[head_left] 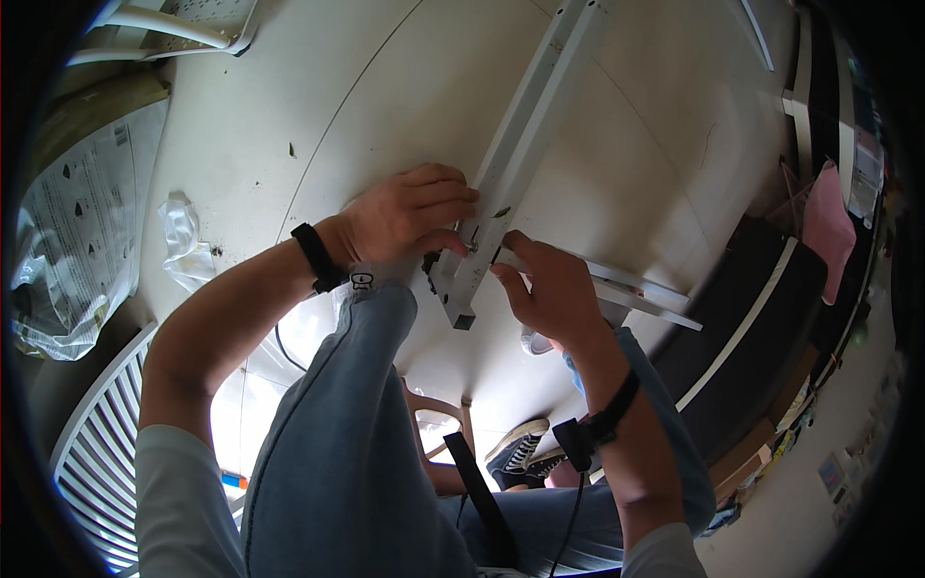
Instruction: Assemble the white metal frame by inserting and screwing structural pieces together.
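A long white metal frame of square tubes [525, 144] slants from the far edge down to between my hands, its near end capped in dark grey. My left hand [409, 207] bends over the tube's left side, its thumb at a small silvery bolt [472, 244]. From the right, my right hand [551, 289] meets the tube with thumb and index finger closed near its edge. Whatever sits between those fingertips is too small to make out. A black toothed piece [433, 275] shows under my left hand beside the tube.
White bars [646, 301] stick out behind my right hand. Crumpled clear plastic [183, 236] and a large printed bag [82, 226] lie at left, above a slatted white chair [101, 453]. A dark padded seat [732, 318] stands at right, with a pink cloth [829, 231] beside it.
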Demonstrator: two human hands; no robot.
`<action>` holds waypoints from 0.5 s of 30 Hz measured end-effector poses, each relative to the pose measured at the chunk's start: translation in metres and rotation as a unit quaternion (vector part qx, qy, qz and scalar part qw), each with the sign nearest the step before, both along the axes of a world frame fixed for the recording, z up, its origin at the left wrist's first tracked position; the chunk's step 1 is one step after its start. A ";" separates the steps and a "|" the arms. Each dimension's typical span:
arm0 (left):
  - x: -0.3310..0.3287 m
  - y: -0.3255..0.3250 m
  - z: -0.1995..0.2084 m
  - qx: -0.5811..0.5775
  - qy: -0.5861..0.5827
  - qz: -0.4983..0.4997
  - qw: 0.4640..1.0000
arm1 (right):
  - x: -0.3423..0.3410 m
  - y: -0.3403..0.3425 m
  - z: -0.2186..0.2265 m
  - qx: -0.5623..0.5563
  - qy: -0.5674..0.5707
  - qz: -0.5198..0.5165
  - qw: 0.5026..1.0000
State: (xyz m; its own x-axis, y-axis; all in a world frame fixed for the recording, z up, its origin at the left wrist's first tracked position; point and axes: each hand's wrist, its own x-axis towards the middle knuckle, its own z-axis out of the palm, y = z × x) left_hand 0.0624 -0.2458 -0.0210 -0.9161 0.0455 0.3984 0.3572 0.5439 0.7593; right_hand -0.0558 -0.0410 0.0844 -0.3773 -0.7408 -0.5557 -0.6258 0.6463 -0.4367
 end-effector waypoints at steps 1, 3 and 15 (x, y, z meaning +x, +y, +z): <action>-0.002 0.000 -0.002 0.000 0.001 -0.001 1.000 | 0.000 -0.001 0.000 0.005 -0.003 -0.007 1.000; -0.005 0.001 -0.005 -0.035 0.051 0.000 0.998 | 0.001 -0.001 -0.001 0.001 0.000 -0.006 1.000; 0.006 0.020 0.058 0.347 -0.462 0.074 0.813 | -0.003 -0.015 -0.003 -0.040 0.030 -0.030 0.998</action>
State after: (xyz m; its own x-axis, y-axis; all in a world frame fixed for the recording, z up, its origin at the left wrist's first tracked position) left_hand 0.0687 -0.2256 0.0369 -0.8134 -0.0342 -0.5807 -0.5709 -0.1449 0.8082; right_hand -0.0591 -0.0560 0.0816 -0.4531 -0.7576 -0.4698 -0.6140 0.6473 -0.4517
